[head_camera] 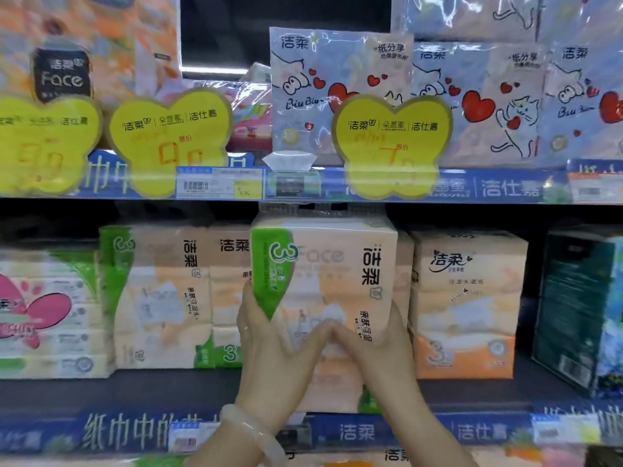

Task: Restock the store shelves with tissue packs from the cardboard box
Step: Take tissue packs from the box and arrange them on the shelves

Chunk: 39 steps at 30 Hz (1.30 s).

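Observation:
A peach and green tissue pack [323, 271] stands upright at the front of the middle shelf [135, 389], between matching packs. My left hand [273, 352] lies flat against its lower left face, a pale bangle on the wrist. My right hand [374, 352] presses its lower right face, and the fingertips of both hands meet at the pack's middle. The cardboard box is out of view.
Matching peach packs [161, 298] stand to the left, an orange-bottomed pack [467, 305] to the right, and a dark green pack [580, 311] at far right. The upper shelf holds blue cartoon packs [340, 79] behind yellow price tags [392, 143]. A blue shelf edge strip [357, 431] runs below.

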Motion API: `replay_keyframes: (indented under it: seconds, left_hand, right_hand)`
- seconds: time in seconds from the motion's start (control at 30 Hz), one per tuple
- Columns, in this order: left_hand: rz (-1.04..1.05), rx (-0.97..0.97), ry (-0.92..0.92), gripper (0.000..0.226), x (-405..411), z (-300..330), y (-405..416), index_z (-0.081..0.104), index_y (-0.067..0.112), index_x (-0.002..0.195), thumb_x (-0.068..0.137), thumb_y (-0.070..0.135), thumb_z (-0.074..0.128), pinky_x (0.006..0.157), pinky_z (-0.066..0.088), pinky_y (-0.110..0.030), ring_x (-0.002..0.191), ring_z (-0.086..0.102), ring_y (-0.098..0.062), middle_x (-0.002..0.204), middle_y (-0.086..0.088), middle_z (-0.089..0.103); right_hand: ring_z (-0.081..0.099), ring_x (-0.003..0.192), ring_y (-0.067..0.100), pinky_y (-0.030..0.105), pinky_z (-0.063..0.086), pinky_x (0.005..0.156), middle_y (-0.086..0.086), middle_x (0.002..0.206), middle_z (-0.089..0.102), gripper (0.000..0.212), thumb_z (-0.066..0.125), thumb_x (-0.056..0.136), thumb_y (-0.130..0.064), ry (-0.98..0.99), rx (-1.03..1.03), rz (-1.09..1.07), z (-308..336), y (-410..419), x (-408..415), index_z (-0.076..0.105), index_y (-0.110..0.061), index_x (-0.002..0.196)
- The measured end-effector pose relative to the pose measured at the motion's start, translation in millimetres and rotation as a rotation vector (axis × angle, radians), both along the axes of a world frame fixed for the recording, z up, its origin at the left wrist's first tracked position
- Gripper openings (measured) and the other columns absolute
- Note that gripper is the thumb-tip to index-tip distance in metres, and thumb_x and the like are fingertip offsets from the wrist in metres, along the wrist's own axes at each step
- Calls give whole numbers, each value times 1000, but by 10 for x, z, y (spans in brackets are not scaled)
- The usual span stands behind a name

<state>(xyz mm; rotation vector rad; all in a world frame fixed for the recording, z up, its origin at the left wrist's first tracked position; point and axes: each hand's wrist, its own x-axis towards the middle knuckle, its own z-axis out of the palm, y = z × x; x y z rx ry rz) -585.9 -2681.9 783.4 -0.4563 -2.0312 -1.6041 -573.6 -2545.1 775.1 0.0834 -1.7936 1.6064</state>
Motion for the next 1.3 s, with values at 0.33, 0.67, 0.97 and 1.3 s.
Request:
replay_keyframes:
  seconds: [0.33, 0.67, 0.97, 1.3]
  left_hand:
    - [35, -121, -251, 152, 151, 221, -37, -29, 12, 143, 45, 81, 64, 113, -14, -36, 137, -34, -21, 148, -10, -39]
    - [253, 4, -259, 144, 114, 264, 114, -29, 12, 143, 57, 59, 77, 114, -8, -47, 138, -33, -26, 151, -11, -34]
    - [-224, 333, -122, 72, 258, 214, -539, 51, 18, 123, 61, 37, 82, 82, 57, -36, 107, 64, -23, 119, -8, 66]
    - [-117, 393, -196, 47, -135, 77, -1316, 50, 24, 130, 85, 29, 61, 84, 44, -32, 104, 59, -19, 123, -2, 61]
  right_hand:
    - [14, 144, 9, 40, 24, 117, -12, 155, 14, 82, 57, 81, -31, -94, 242, 99, -63, -487, 61, 8, -39, 147]
    - [61, 109, 14, 30, 48, 92, -3, 119, 65, 32, 53, 93, -28, -335, -124, 442, -68, -9, -344, 56, -21, 124]
    - [62, 67, 18, 33, 51, 63, 4, 73, 66, 23, 77, 65, -28, -120, -179, 611, 107, -388, 37, 59, -15, 72]
    - [22, 130, 6, 21, 21, 109, -8, 144, 15, 117, 86, 59, -35, -183, 331, 184, -18, -812, -85, 9, -29, 147]
